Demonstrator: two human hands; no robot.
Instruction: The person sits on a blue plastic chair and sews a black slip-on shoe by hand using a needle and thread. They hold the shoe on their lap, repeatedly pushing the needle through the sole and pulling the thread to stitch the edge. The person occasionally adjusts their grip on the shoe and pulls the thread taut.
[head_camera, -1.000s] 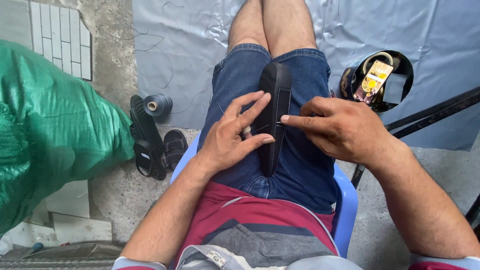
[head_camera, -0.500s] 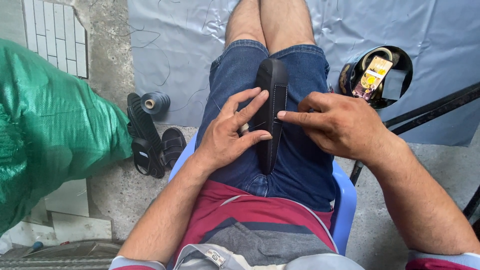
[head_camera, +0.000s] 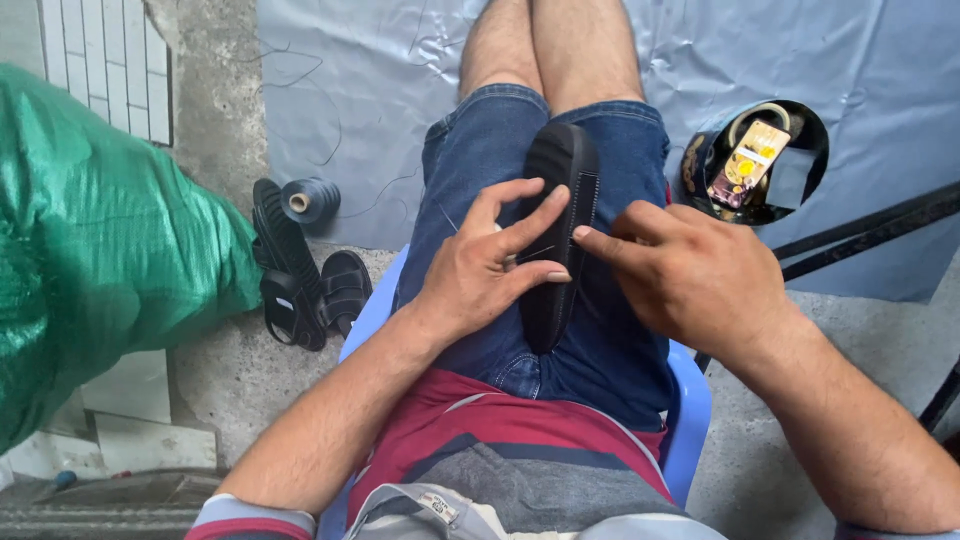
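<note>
Black shoe sole on my lap

My left hand (head_camera: 480, 270) fingers spread across the sole (head_camera: 560, 230); my right hand (head_camera: 690, 280) fingers pinch its stitched edge.

A single head-worn camera looks steeply down and forward from close above the seated person's lap, centring the left hand (head_camera: 490, 270) and right hand (head_camera: 690, 280) on the denim shorts (head_camera: 610, 350), with the grey tarp (head_camera: 380, 100) filling the top.
</note>
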